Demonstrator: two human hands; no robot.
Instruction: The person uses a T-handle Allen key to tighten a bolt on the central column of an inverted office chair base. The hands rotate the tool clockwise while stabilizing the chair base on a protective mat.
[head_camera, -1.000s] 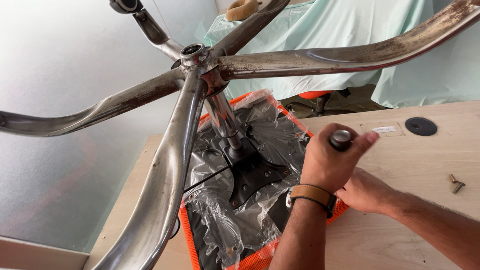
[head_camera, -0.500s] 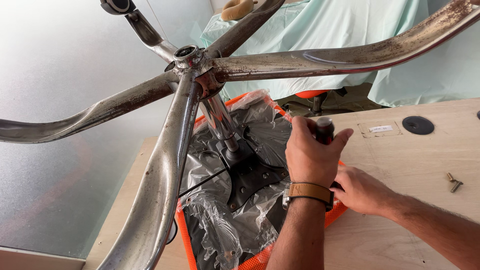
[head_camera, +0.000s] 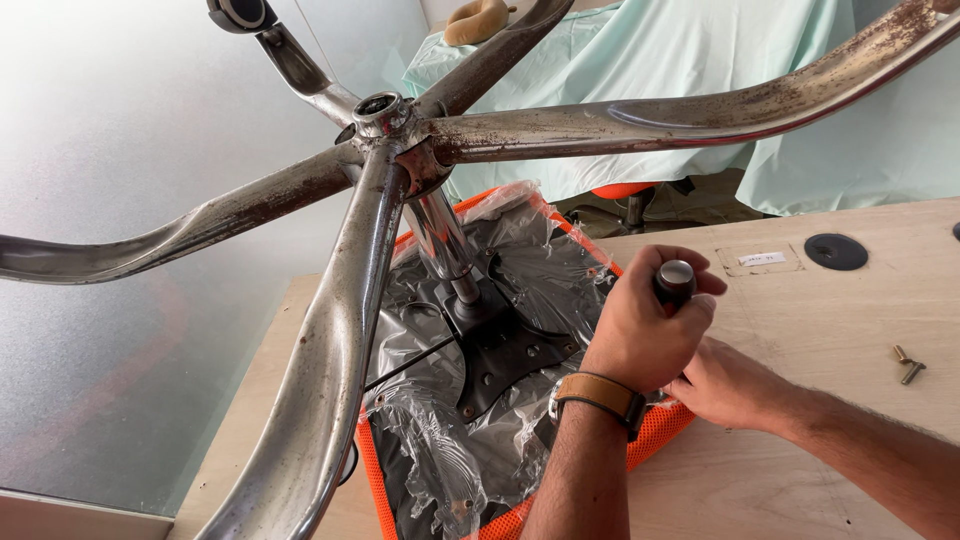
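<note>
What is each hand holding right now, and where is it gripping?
The left hand grips a tool's handle near its round top end. The right hand rests low beside the orange seat; whether it holds anything cannot be told.

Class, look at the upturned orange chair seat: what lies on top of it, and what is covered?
On the orange seat lie crinkled clear plastic wrap and a black mounting plate holding the chrome column. The left hand and right hand cover the seat's right edge.

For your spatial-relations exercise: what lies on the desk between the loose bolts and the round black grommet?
In the head view, only bare wooden desk lies between the bolts and the grommet.
</note>
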